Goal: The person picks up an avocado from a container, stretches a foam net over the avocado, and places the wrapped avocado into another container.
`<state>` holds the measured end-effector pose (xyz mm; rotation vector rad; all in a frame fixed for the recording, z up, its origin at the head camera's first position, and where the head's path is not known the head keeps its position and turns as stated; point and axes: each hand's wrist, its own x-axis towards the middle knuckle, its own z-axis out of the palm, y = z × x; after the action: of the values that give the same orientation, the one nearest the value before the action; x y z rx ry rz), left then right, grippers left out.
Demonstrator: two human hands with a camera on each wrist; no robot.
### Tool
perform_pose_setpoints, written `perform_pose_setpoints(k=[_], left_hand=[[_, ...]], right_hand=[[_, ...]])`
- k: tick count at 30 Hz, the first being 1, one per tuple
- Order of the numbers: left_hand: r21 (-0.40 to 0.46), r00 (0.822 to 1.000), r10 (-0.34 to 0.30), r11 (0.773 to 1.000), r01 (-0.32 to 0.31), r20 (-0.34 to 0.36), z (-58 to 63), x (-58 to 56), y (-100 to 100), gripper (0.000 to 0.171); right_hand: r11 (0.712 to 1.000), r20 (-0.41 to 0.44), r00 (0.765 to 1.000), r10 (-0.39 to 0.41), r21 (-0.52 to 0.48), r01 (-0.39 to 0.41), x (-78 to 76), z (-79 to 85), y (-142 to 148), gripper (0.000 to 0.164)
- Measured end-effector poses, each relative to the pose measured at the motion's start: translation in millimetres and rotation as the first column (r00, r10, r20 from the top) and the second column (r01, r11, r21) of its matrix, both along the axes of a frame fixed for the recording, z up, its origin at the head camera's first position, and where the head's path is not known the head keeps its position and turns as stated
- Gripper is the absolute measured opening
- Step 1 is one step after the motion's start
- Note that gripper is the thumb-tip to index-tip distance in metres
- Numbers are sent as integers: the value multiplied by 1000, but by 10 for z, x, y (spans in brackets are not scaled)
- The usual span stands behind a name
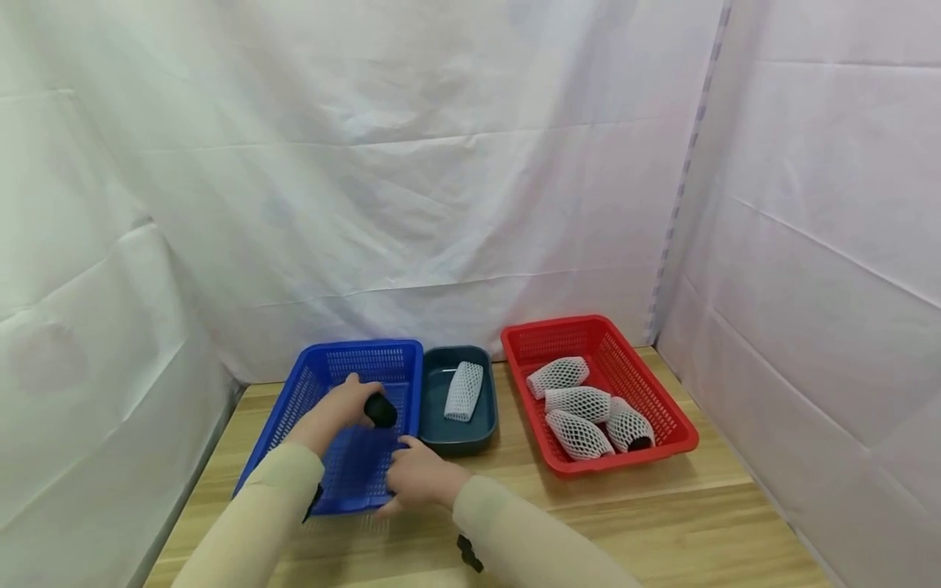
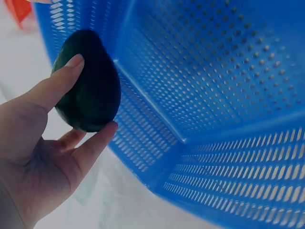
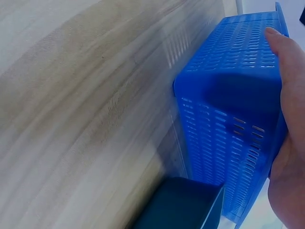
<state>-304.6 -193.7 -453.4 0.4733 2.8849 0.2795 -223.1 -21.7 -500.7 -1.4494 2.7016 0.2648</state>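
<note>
My left hand (image 1: pixel 345 411) pinches a dark green avocado (image 2: pixel 90 83) between thumb and fingertips, over the blue basket (image 1: pixel 408 367). The avocado is pear-shaped and bare. In the left wrist view, the thumb lies across its side and the fingertips support its rounder end. My right hand (image 1: pixel 421 475) is at the basket's near right corner, thumb spread apart from the fingers. The right wrist view has it alongside the basket's rim, with most fingers hidden. A white foam net sleeve (image 1: pixel 464 392) lies flat in the dark teal tray (image 1: pixel 491 416), right beside the basket.
A red basket (image 1: pixel 669 400) stands to the right with several net-wrapped pieces (image 1: pixel 577 402), one showing a dark end. White cloth (image 1: pixel 412 204) hangs behind and at both sides. All containers stand on a wooden table (image 1: pixel 625 523).
</note>
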Motion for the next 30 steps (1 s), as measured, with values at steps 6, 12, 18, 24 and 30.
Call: perform_pose_setpoints(k=[6,12,18,24,30], left_hand=[[174,992,92,982,-76,-84,85,274,-36,59],[308,976,188,940,-145,-113,77,532,-51,60],[419,951,282,884,-205,-130,26,715,12,64],[517,939,311,833,-197,-144,-39,927,194,64],[621,937,332,758,-199,-106,-128,1117,430,65]], right_hand=[[1000,-38,999,-7,28,8,-102,-17,8,52],[1000,-110,994,1,-25,-4,-190,-41,75,56],[957,-161,986,-39,-291,-9,-190,-70,276,60],[796,25,985,-171,-585,153,-161,6,627,42],[647,262,931,-254,-670,365,-87,56,911,42]])
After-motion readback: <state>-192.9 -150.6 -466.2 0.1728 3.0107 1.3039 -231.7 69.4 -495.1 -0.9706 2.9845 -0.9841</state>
